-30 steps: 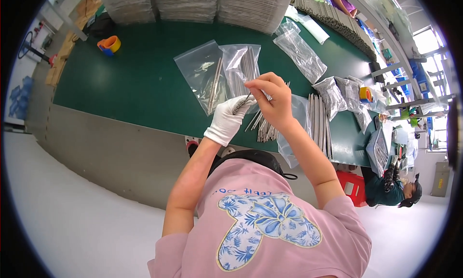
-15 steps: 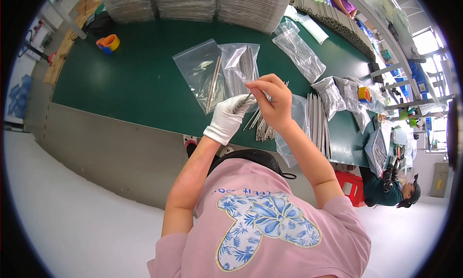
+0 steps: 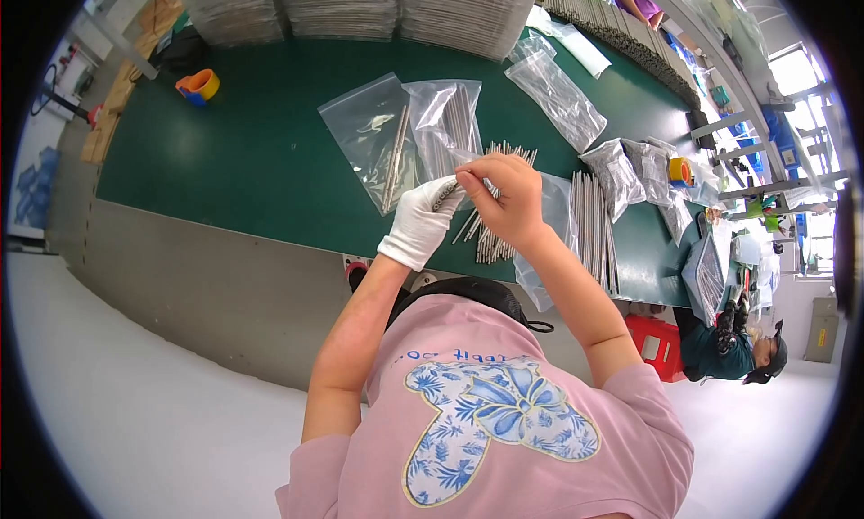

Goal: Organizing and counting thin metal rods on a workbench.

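In the hands (image 3: 419,222) (image 3: 511,199), left curled round, right pinching its end, a dark, bumpy-looking metal piece (image 3: 445,194).

Three stacks (image 3: 337,8) (plus two tape rolls (image 3: 681,171))

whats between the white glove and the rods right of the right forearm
In the head view: loose metal rods, a clear plastic bag and the bare right hand.

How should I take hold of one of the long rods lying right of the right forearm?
Probably mid-length and from above, with the right hand pinching across its two long sides: the long rods look slender and straight and lie lengthwise, side by side.
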Available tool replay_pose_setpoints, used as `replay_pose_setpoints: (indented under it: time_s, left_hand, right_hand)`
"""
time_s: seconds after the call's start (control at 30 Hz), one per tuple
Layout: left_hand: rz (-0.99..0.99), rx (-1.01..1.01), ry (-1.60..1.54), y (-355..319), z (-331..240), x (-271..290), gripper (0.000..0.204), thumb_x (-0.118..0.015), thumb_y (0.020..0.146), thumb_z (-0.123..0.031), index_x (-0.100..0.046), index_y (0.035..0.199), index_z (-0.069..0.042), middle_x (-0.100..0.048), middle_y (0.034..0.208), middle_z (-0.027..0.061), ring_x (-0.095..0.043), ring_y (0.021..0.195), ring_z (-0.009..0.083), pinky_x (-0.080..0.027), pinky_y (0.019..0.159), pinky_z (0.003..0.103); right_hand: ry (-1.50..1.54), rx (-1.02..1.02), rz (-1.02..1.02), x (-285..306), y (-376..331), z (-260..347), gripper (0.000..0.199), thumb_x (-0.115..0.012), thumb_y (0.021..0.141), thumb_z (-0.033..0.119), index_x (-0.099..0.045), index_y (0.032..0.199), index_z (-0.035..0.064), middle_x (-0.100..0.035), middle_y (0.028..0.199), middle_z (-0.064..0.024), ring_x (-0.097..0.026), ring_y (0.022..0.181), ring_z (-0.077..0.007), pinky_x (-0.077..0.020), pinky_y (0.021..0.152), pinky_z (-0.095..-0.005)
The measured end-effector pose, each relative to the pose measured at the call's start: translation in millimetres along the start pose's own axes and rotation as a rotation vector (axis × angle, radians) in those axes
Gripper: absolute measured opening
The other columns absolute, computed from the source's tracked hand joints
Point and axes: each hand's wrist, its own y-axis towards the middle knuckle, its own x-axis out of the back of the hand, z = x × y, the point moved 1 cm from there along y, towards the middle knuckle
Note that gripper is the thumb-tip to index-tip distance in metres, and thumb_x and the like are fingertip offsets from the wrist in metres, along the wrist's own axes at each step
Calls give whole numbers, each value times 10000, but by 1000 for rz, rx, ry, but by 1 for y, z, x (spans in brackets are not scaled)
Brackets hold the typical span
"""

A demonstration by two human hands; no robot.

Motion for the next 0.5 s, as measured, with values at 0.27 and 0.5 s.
replay_pose_setpoints:
  time_s: [0.27,0.5]
  left_hand:
    - [27,-33,41,1,-2,0,201,-621,820,-43,-616,1019,-18,-647,877,128,-616,768,162,-481,714,265]
    - [27,-34,42,1,-5,0,191,-617,821,-42,-613,1010,-15,-639,849,140,-616,752,174,-479,705,272]
  right_hand:
    - [-97,74,68,5,6,-1,40,-648,729,27,-613,739,45,-616,674,-59,-562,559,-205,-398,547,-289]
    - [-81,87,64,7,6,0,42,-639,735,22,-609,744,51,-617,681,-56,-560,557,-215,-405,557,-291]
